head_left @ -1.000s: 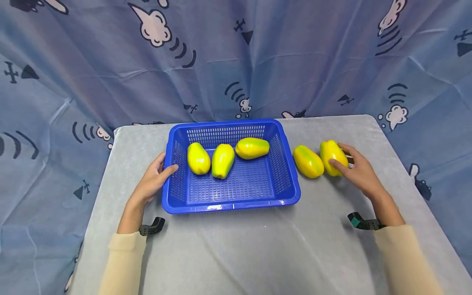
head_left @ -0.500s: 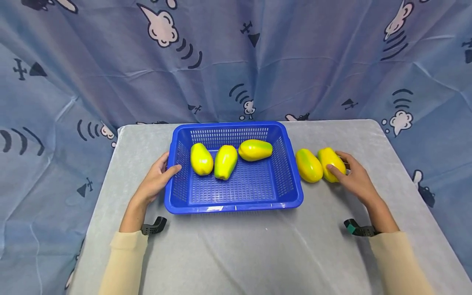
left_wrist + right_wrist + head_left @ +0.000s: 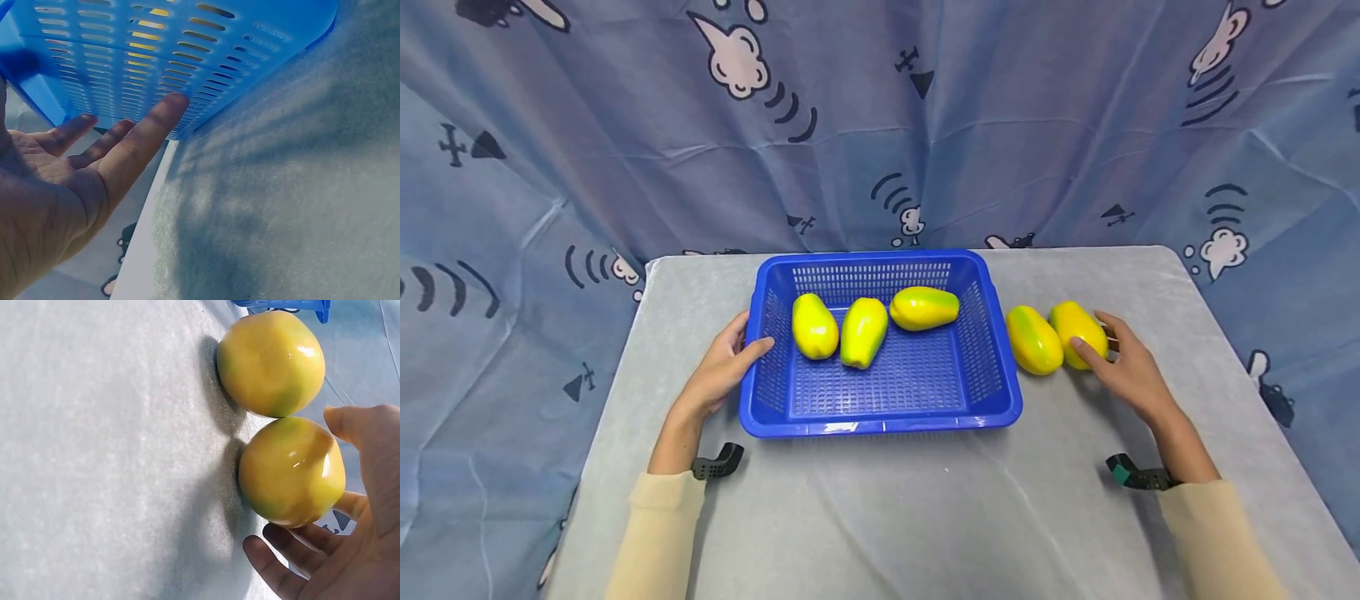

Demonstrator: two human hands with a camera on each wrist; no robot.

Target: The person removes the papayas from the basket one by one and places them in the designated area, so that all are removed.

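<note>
My left hand (image 3: 721, 367) holds the left side of a blue plastic basket (image 3: 880, 423). Its thumb lies over the rim, while the fingers (image 3: 134, 147) are against the slotted outer wall. Three yellow-green papayas lie inside: one left (image 3: 815, 327), one central (image 3: 863, 333) and one back right (image 3: 925, 308). Right of the basket, two more papayas sit side by side on the table. My right hand (image 3: 1126, 367) is round the outer papaya (image 3: 290, 472), thumb on the near side and some fingertips hidden behind it. The inner papaya (image 3: 272, 365) touches it and stands nearer the basket.
A grey-white cloth covers the table (image 3: 895, 517). Behind it hangs a blue patterned curtain (image 3: 850, 125), close to the table's back edge. Each wrist wears a black strap (image 3: 718, 461) with a camera mount.
The right hand and its papaya have moved slightly left, up against the inner papaya. The left hand stays on the basket. The head view has shifted a little.
</note>
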